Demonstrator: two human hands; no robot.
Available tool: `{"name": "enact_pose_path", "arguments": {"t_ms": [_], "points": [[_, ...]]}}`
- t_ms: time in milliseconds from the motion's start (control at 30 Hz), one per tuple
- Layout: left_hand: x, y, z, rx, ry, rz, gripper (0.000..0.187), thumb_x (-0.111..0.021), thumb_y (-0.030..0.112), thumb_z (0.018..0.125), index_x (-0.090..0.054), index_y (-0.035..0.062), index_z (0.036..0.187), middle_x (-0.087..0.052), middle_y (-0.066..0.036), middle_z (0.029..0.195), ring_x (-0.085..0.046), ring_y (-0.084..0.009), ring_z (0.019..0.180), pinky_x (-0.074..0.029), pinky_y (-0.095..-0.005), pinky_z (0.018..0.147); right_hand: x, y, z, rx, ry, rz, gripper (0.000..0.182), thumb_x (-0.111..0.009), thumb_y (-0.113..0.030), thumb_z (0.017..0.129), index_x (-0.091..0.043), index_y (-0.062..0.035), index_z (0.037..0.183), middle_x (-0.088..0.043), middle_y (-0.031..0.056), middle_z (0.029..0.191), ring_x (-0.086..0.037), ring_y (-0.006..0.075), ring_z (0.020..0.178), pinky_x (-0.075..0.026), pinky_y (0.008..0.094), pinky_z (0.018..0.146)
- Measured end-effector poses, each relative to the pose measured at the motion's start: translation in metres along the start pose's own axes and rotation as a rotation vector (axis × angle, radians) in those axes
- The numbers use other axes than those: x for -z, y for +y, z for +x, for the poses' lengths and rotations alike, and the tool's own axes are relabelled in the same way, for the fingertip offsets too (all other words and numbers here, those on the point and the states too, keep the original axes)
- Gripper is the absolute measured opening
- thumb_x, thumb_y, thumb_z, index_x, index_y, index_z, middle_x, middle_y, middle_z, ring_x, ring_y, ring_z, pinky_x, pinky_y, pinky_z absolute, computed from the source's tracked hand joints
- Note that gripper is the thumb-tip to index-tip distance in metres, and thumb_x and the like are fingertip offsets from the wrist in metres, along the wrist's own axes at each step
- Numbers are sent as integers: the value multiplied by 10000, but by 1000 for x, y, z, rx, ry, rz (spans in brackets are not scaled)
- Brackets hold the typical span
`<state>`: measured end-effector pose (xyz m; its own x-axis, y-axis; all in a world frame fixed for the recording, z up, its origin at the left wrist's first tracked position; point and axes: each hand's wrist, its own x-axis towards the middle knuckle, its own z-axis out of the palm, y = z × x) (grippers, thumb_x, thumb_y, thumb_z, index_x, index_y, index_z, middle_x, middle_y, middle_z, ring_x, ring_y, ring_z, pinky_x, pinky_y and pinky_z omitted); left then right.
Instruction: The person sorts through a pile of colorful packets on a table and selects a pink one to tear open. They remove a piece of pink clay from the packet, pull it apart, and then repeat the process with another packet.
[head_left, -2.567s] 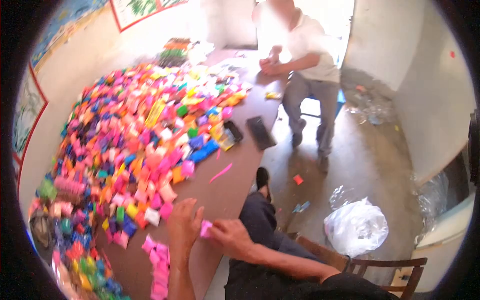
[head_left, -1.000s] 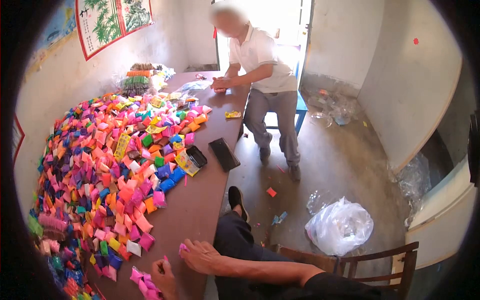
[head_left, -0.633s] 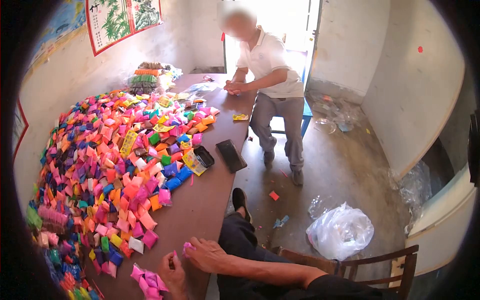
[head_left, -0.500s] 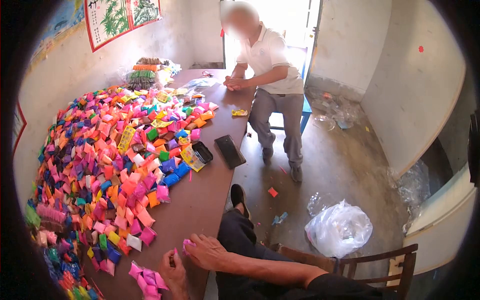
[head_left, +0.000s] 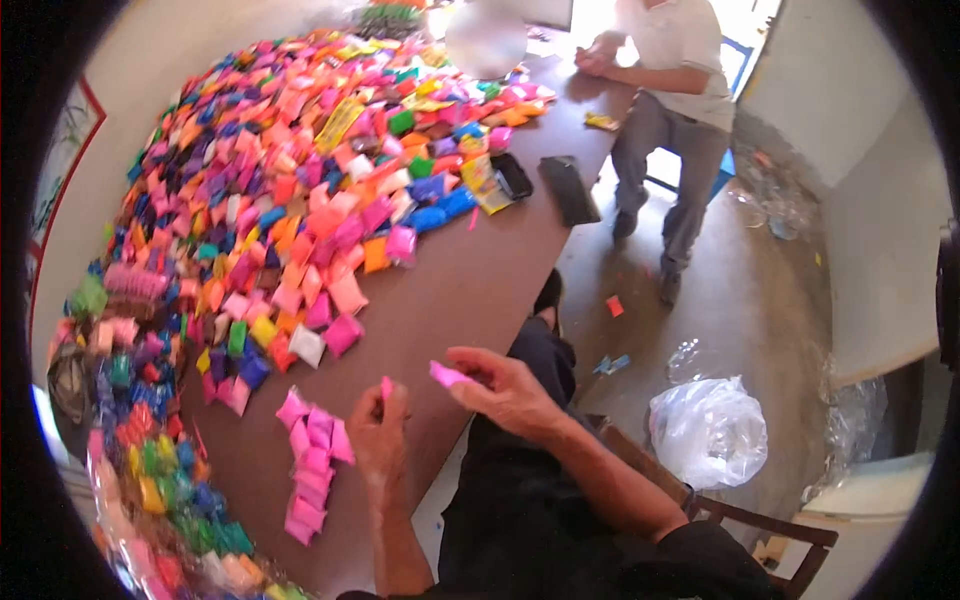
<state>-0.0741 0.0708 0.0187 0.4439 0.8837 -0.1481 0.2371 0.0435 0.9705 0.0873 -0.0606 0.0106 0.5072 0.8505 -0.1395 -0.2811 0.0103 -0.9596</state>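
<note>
My left hand is closed, its fingers pinching a small pink piece above the brown table. A little to the right, my right hand grips a small pink packet by one end. The two hands are apart. Left of my left hand lies a cluster of pink packets on the tabletop. Beyond it spreads a large heap of small coloured packets, with a white packet and a bright pink one at its near edge.
A black tray and a dark flat case lie farther along the table. Another person sits at the far end, hands together. Bagged packets are at the left. A clear plastic bag and a wooden chair are right.
The view has swung left and down, so the table and heap appear farther right. My hands have risen and moved apart; more of the pink packet in my right hand shows.
</note>
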Motion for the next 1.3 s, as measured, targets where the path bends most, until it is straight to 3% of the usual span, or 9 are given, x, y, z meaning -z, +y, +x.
{"name": "enact_pose_path", "arguments": {"t_ms": [100,200,300,400,567,1000,1100,1200,1300], "points": [[-18,14,-13,-48,-65,-159,175,-742,187,979,-740,31,1056,-705,-15,837,-609,-79,713,-486,-247,625,-2,-12,-13,-31,-79,164,492,-684,-144,1020,-555,34,1460,-641,39,1254,-604,118,1083,-523,286,937],[-35,40,-25,-150,-134,-248,190,-751,85,955,-729,13,1129,-729,-46,930,-675,-118,807,-555,-268,732,-3,-14,-21,-48,-144,241,482,-640,-197,1040,-561,25,1461,-649,61,1277,-611,136,1117,-519,305,965],[-38,45,-27,-154,-155,-105,232,-755,25,932,-720,-13,1158,-738,-74,1013,-707,-155,898,-580,-292,840,5,-12,-28,-21,-200,281,457,-599,-236,1060,-579,14,1442,-658,60,1267,-623,140,1097,-523,305,943],[-41,43,-29,-161,-215,-129,213,-770,36,921,-732,-26,1121,-728,-24,1006,-658,-84,897,-545,-251,809,12,-7,-32,-4,-199,310,413,-565,-245,1083,-605,2,1412,-674,40,1254,-625,122,1086,-527,298,915],[-50,43,-33,-196,-226,-115,175,-761,22,925,-737,-25,1091,-704,-7,945,-625,-68,838,-515,-231,755,18,-18,-43,-25,-149,271,394,-558,-278,1100,-632,1,1368,-695,43,1201,-628,107,1054,-527,296,877],[-45,61,-38,-397,-264,215,77,-759,45,910,-715,-18,907,-670,-49,844,-603,-96,762,-474,-250,672,15,-17,-47,-35,63,111,352,-538,-306,1110,-727,-12,1152,-707,2,908,-602,68,712,-513,242,623],[-42,54,-35,-407,-266,183,104,-756,77,928,-706,-14,940,-674,-39,844,-586,-80,769,-463,-247,673,15,-17,-43,-51,56,117,334,-539,-293,1109,-716,-12,1141,-719,18,909,-635,79,727,-514,233,598],[-39,43,-34,-219,-272,36,131,-726,105,966,-699,-11,1021,-690,-33,870,-571,-63,767,-456,-247,679,18,-21,-40,-104,71,122,306,-535,-258,1109,-698,-4,1156,-742,60,940,-710,120,783,-521,231,574],[-32,33,-28,-192,-285,-30,165,-679,127,1006,-691,-15,1092,-705,-28,875,-562,-54,758,-453,-244,673,20,-24,-38,-125,97,151,281,-554,-242,1100,-695,-4,1148,-745,65,933,-721,125,760,-504,226,539]]}}
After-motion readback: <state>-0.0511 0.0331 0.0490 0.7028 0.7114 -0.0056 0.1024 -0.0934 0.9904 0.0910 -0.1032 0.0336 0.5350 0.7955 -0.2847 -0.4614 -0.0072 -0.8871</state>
